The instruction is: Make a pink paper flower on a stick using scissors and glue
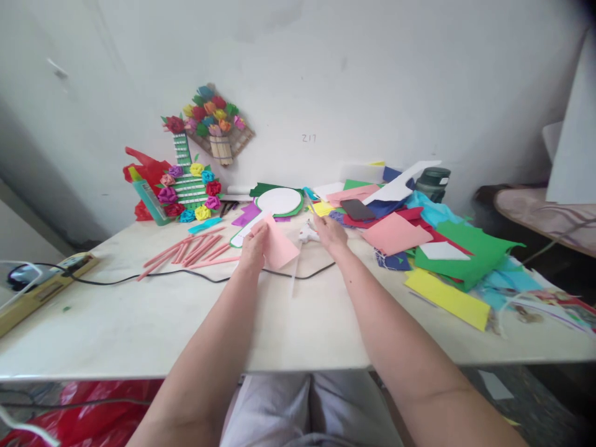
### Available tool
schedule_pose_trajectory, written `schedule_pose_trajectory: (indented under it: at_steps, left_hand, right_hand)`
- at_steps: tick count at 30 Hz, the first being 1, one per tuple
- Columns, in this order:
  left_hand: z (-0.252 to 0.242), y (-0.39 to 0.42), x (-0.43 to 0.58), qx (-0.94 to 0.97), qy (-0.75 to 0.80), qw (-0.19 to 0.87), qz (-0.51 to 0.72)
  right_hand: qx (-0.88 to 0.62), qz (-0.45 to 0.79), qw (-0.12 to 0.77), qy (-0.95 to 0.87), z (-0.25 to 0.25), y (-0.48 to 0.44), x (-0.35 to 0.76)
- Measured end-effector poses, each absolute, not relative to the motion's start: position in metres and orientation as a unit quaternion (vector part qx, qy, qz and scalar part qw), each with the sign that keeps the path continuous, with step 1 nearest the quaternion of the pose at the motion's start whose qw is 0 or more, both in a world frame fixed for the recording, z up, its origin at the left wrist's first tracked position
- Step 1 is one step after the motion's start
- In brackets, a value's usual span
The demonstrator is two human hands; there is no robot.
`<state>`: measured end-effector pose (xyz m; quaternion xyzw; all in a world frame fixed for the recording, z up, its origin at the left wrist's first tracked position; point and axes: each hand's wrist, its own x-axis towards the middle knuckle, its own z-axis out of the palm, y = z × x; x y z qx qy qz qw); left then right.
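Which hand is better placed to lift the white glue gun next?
Right, probably. The right hand has its fingers at the white glue gun, while the left hand is occupied holding the pink paper sheet.

A home craft corner; coloured paper sheets [442, 248] and paper flowers [190, 192] crowd the table [139, 323].

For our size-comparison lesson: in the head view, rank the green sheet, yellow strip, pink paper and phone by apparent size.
1. green sheet
2. yellow strip and pink paper, too alike to rank
3. phone
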<state>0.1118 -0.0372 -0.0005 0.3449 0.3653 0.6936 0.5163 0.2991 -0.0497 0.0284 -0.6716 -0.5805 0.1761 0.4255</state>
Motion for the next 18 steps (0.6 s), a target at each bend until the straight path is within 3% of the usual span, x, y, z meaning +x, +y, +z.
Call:
schedule_pose_trajectory:
  at_steps: [2, 5, 12, 18]
  left_hand:
    - [0.001, -0.039, 0.113, 0.343, 0.382, 0.516, 0.686]
    - [0.001, -0.041, 0.115, 0.351, 0.387, 0.521, 0.675]
    - [-0.008, -0.034, 0.113, 0.362, 0.387, 0.535, 0.657]
    - [-0.01, -0.034, 0.111, 0.368, 0.371, 0.543, 0.658]
  right_hand:
    - [-0.745, 0.052, 0.359, -0.559, 0.03, -0.048, 0.314]
    - [-0.786, -0.021, 0.299, -0.541, 0.025, -0.047, 0.333]
    - [-0.818, -0.019, 0.201, -0.538, 0.002, -0.04, 0.355]
    - [-0.819, -0.028, 0.185, -0.543, -0.004, -0.038, 0.359]
